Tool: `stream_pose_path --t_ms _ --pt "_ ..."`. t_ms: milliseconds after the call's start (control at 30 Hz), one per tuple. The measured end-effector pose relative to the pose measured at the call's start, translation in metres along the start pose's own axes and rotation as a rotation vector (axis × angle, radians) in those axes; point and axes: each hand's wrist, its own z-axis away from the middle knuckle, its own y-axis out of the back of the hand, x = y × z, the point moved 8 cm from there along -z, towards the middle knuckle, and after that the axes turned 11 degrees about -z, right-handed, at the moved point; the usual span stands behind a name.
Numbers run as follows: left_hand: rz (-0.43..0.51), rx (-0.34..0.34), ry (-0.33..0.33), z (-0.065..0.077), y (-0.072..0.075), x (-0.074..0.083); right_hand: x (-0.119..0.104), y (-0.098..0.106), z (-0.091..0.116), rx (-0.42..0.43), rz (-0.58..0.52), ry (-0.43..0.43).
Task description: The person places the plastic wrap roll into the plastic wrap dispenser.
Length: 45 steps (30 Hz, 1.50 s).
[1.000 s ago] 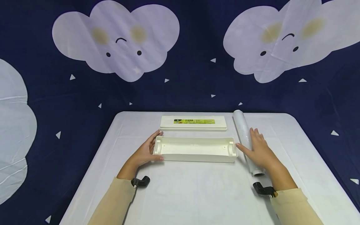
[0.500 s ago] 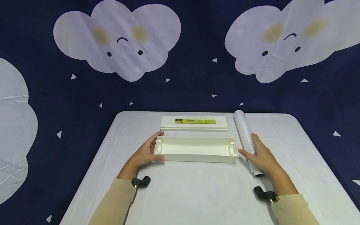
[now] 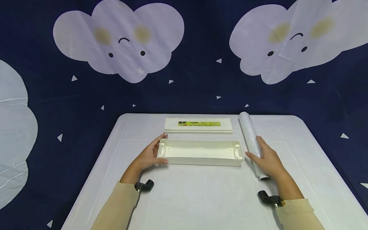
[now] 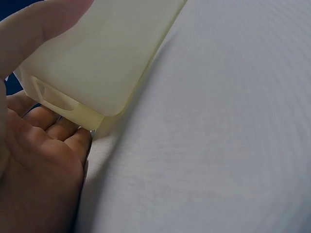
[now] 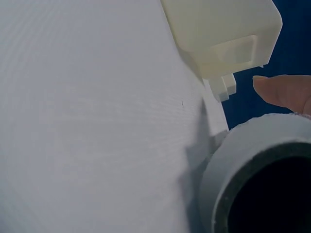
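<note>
In the head view my left hand (image 3: 146,157) grips the left end of an open white plastic box (image 3: 201,161), thumb along the front wall, fingers behind the end. The left wrist view shows that thumb (image 4: 43,26) over the box's wall. My right hand (image 3: 268,160) lies across a roll of cling film (image 3: 249,131), its straight thumb reaching over towards the box's right end and its fingers along the far side. In the right wrist view the thumb (image 5: 282,90) stands apart from the box, above the roll's hollow end (image 5: 216,179). How firmly the fingers touch the roll is hidden.
A white lid (image 3: 198,129) with a green and yellow label lies behind the box. Everything rests on a white-covered table (image 3: 201,198), against a dark blue cloth backdrop (image 3: 201,92) with clouds. Each wrist wears a small black camera (image 3: 145,185).
My right hand has shifted slightly back and right, and its thumb has come away from the box's right end. The fingers sit lower along the roll. My left hand stays put.
</note>
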Motion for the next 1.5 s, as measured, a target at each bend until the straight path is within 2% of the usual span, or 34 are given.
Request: stream_pose_path --t_ms 300,767,1067,1500 --pt "0.001 -0.002 -0.003 0.0008 -0.0003 0.0003 0.0022 -0.0002 -0.0003 0.027 0.01 -0.017" --pt "-0.011 -0.004 -0.015 0.0012 0.0005 0.0029 -0.0006 -0.0007 0.0012 0.021 0.014 -0.051" --pt "0.007 0.003 -0.012 0.0004 -0.0004 0.0002 0.0037 -0.0007 0.0008 0.023 0.0 -0.113" --pt "-0.007 0.003 -0.015 0.0005 0.0001 0.0004 0.005 0.0072 0.0013 0.083 -0.002 -0.078"
